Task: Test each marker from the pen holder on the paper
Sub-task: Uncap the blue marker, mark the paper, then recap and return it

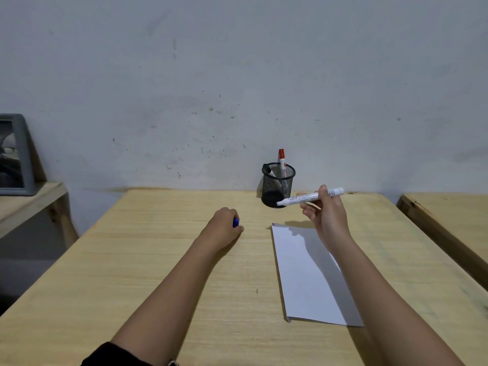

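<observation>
A black mesh pen holder (pixel 277 185) stands at the back of the wooden table, against the wall. A red-capped marker (pixel 282 158) and a black-capped marker (pixel 268 170) stick out of it. My right hand (pixel 327 215) holds a white uncapped marker (pixel 306 198) in the air, tip pointing left, above the far end of the white paper (pixel 309 276). My left hand (pixel 224 228) rests on the table left of the paper, closed around a blue cap (pixel 235 222).
The wooden table (pixel 158 260) reaches the grey wall. A second wooden table (pixel 449 217) stands at the right, and a lower shelf (pixel 29 204) at the left carries a grey picture frame (pixel 15 157).
</observation>
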`<state>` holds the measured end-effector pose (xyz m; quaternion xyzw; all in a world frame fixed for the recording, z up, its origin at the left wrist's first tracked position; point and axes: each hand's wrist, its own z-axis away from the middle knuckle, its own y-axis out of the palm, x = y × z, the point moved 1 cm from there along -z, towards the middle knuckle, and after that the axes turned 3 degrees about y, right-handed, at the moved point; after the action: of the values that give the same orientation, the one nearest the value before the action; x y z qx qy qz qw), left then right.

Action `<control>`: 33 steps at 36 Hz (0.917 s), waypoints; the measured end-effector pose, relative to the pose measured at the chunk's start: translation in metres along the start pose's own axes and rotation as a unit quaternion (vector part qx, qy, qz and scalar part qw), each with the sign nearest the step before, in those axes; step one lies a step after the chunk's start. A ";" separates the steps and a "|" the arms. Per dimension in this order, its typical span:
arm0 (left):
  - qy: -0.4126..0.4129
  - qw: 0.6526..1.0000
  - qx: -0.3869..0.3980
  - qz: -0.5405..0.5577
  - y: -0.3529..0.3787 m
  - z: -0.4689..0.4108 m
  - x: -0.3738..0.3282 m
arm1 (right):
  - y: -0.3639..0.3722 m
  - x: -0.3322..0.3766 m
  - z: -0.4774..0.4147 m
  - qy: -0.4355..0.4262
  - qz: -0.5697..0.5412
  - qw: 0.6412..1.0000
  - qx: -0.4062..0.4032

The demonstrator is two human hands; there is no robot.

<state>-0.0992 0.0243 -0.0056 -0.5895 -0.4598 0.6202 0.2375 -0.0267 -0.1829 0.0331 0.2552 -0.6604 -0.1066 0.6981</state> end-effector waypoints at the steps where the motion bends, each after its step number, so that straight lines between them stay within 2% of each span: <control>1: -0.003 1.000 -0.001 0.005 0.001 -0.001 0.000 | -0.001 -0.001 -0.001 -0.001 -0.003 1.000 0.006; 4: 0.018 0.998 -0.062 0.028 -0.001 0.002 -0.006 | -0.003 -0.002 -0.004 -0.002 -0.016 0.999 0.030; 7: 0.082 0.988 -0.121 0.042 -0.004 0.017 -0.020 | -0.004 -0.003 -0.005 -0.012 -0.012 0.999 0.041; 9: 0.133 0.985 -0.098 0.044 0.001 0.025 -0.028 | -0.003 -0.006 -0.005 -0.027 0.037 0.998 0.039; 12: 0.147 0.983 -0.016 0.107 0.012 0.035 -0.035 | -0.002 -0.013 -0.006 -0.026 0.100 0.994 0.019; 15: 0.173 0.977 0.034 0.121 0.025 0.039 -0.037 | 0.002 -0.020 -0.006 -0.024 0.108 0.994 -0.005; 22: 0.181 0.979 0.045 0.076 0.028 0.040 -0.033 | 0.016 -0.040 -0.004 -0.006 0.081 0.997 -0.007; 33: 0.168 0.983 0.064 0.036 0.033 0.046 -0.031 | 0.023 -0.061 0.000 -0.039 0.219 0.974 -0.049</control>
<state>-0.1291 -0.0302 -0.0231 -0.6850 -0.3514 0.5486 0.3260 -0.0375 -0.1340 -0.0081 0.0652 -0.7207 0.0072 0.6901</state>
